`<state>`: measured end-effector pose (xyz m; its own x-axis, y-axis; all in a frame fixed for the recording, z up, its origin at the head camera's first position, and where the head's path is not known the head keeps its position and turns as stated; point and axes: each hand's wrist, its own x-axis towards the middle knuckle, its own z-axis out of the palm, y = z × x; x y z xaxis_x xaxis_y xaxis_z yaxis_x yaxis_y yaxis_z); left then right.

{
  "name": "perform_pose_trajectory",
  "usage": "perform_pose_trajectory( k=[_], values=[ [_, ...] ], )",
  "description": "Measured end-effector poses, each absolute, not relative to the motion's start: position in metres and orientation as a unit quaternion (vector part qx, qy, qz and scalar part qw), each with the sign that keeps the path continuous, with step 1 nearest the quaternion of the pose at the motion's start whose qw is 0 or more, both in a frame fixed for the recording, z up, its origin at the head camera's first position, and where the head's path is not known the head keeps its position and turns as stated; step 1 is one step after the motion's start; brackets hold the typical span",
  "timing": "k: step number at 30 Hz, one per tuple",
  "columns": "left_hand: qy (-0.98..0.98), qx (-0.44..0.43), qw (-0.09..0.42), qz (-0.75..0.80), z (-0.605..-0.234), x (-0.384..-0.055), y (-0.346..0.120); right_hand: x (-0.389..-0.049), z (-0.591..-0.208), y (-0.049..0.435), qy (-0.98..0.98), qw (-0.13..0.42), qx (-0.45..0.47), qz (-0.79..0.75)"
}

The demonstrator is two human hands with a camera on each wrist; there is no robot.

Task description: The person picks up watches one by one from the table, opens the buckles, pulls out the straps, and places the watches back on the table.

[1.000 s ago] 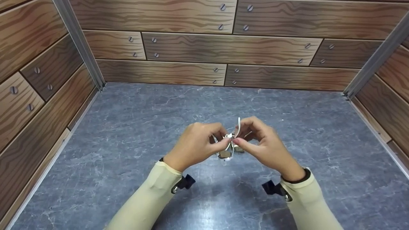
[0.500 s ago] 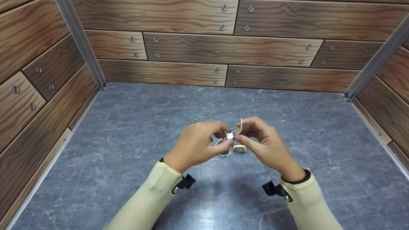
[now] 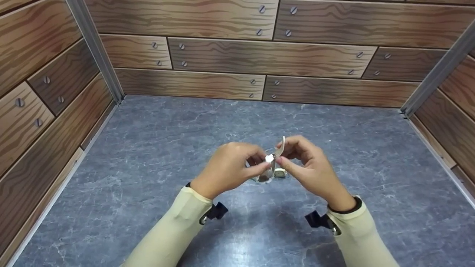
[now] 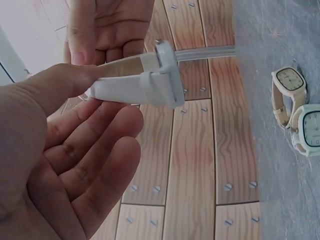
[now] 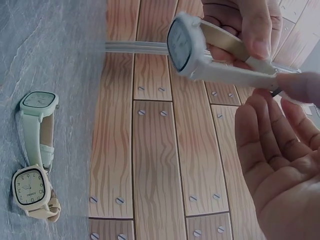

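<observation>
A white wristwatch (image 5: 186, 47) is held in the air between both hands, its strap looped round toward the buckle end. My left hand (image 3: 232, 167) pinches the strap near the buckle between thumb and fingers. From the other side, my right hand (image 3: 306, 165) pinches the strap by the buckle, a strap end standing up beside its fingers. The left wrist view shows the strap (image 4: 120, 89) in side view, with the watch case (image 4: 171, 75) facing away. Fingertips partly cover the buckle, so whether it is fastened cannot be told.
Beneath the hands, a mint green watch (image 5: 32, 132) and a cream watch (image 5: 30, 187) lie touching or nearly so on the grey marbled table (image 3: 178, 129). Wood-patterned walls (image 3: 222, 55) with metal corner posts enclose the back and sides.
The upright strap end has shifted slightly right and tilted, along with my right fingers. A bright white part by the left thumb shows more plainly now. Both hands keep hold of the watch.
</observation>
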<state>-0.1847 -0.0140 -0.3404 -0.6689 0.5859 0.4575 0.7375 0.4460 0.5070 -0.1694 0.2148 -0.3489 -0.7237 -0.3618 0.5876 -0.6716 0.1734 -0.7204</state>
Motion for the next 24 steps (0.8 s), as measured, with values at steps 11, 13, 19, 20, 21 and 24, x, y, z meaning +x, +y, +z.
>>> perform_pose_trajectory(
  k=[11, 13, 19, 20, 21, 24],
  values=[
    [-0.835, -0.396, 0.089, -0.372, -0.3405, -0.1845, -0.0144, -0.169, -0.3495, 0.2147, -0.737, 0.139, 0.338, 0.568],
    [-0.837, -0.394, 0.085, -0.369, -0.34, -0.1843, -0.015, -0.1687, -0.3493, 0.2151, -0.738, 0.14, 0.336, 0.569],
    [-0.848, -0.379, 0.054, -0.366, -0.3388, -0.1851, -0.0164, -0.1699, -0.3491, 0.2153, -0.735, 0.145, 0.323, 0.578],
    [-0.849, -0.379, 0.052, -0.364, -0.3389, -0.1852, -0.0167, -0.1702, -0.3491, 0.215, -0.735, 0.144, 0.322, 0.579],
    [-0.85, -0.379, 0.051, -0.362, -0.3388, -0.1852, -0.0169, -0.1705, -0.3492, 0.2146, -0.736, 0.143, 0.321, 0.579],
    [-0.853, -0.38, 0.06, -0.352, -0.3394, -0.1852, -0.0177, -0.1711, -0.3491, 0.2133, -0.739, 0.139, 0.321, 0.575]
  ],
)
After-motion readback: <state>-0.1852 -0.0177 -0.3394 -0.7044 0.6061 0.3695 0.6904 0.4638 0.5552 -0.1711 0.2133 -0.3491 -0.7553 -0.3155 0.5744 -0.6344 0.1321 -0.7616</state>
